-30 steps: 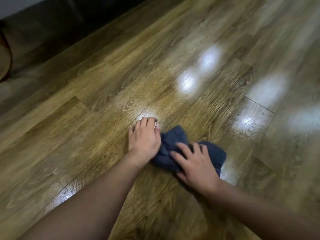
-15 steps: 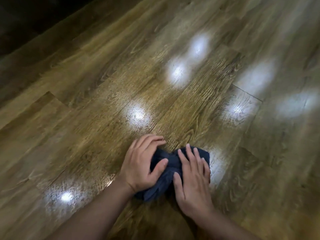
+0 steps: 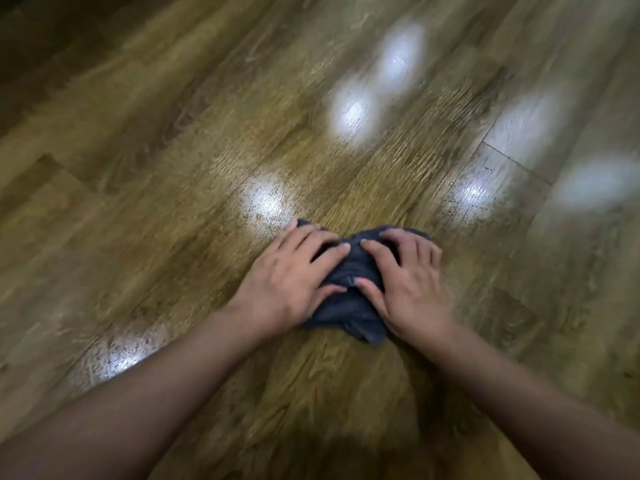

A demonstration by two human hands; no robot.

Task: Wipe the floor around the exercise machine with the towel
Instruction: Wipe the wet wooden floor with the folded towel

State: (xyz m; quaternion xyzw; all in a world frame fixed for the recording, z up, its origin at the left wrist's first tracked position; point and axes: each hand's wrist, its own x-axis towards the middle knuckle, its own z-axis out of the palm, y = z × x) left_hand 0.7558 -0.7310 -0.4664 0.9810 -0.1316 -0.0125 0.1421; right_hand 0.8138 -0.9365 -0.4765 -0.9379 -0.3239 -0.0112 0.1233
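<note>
both hands, left hand [image 3: 291, 285] and right hand [image 3: 408, 289], now press flat-fingered on the bunched dark blue towel [image 3: 349, 299] at frame centre, mid-wipe across the glossy wooden plank floor [image 3: 173, 168], needing another push onward.

The towel [image 3: 349, 289] is a dark blue-grey cloth, bunched into a crumpled wad with folds and creases across its top. It lies flat on the wood-plank floor [image 3: 173, 174], low in the middle of the view. Its centre and a lower corner are exposed; both side portions are covered. The floor is glossy, with bright light reflections.
</note>
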